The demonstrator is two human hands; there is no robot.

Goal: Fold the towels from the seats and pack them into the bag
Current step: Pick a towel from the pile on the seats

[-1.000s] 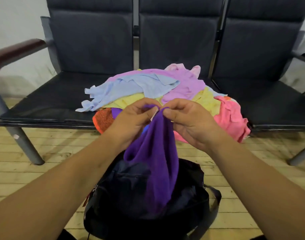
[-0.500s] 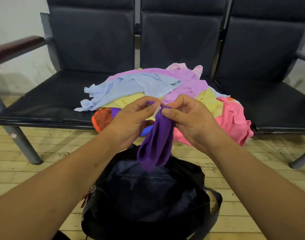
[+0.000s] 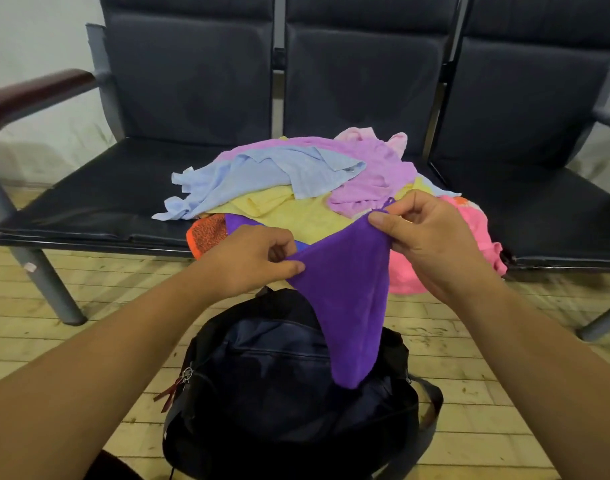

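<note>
Two pinches, left hand (image 3: 251,261) and right hand (image 3: 431,244), hold the purple towel (image 3: 352,299); if we slacken, it could drop.

The purple towel (image 3: 348,299) is plain and deep in tone. Beyond it are a light blue towel (image 3: 262,171), a lilac towel (image 3: 376,168), a yellow towel (image 3: 296,213), a pale pink towel (image 3: 359,135), a bright pink towel (image 3: 476,237) and an orange towel (image 3: 206,235) with dark speckles. The bag (image 3: 279,393) looks black, perhaps very dark navy, with a red tassel (image 3: 170,393). The seats (image 3: 99,195) are black, the armrest (image 3: 33,95) reddish brown, the floor (image 3: 123,282) pale wood.
</note>
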